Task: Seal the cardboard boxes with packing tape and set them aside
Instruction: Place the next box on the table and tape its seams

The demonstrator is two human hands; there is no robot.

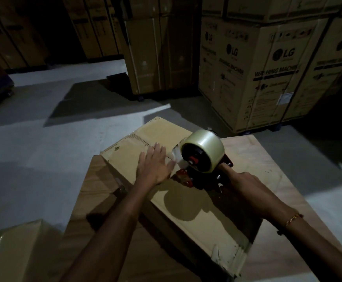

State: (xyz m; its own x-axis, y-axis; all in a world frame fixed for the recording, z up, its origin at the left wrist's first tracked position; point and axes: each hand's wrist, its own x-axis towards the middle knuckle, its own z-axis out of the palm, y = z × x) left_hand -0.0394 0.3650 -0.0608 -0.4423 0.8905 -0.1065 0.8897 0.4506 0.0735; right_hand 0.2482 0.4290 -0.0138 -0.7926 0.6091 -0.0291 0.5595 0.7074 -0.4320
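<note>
Dim warehouse floor of grey concrete (33, 155) spreads around a light plywood work surface (267, 165), and on that surface lies a long, flat, tan cardboard box (186, 208), set at an angle with its far end reaching past the plywood's far-left edge. On top of the box, near its far end, the left hand (155, 164) lies flat with fingers straight and spread, pressing the lid just beside the centre seam. Just right of that hand, also on the box top, stands a red and black tape dispenser (198, 176) carrying a fat roll of clear packing tape (203, 150) — a short clear strip runs from the roll down to the seam by the left fingertips. The right hand (245, 186) curls round the dispenser's handle with the index finger stretched along it; a thin gold bracelet (293, 218) sits on that wrist. Beyond the box, tall brown cartons printed with LG washing-machine markings (267, 74) stand stacked. Near the box's left side, at the lower corner, another taped cardboard box (13, 251) shows in part.
</note>
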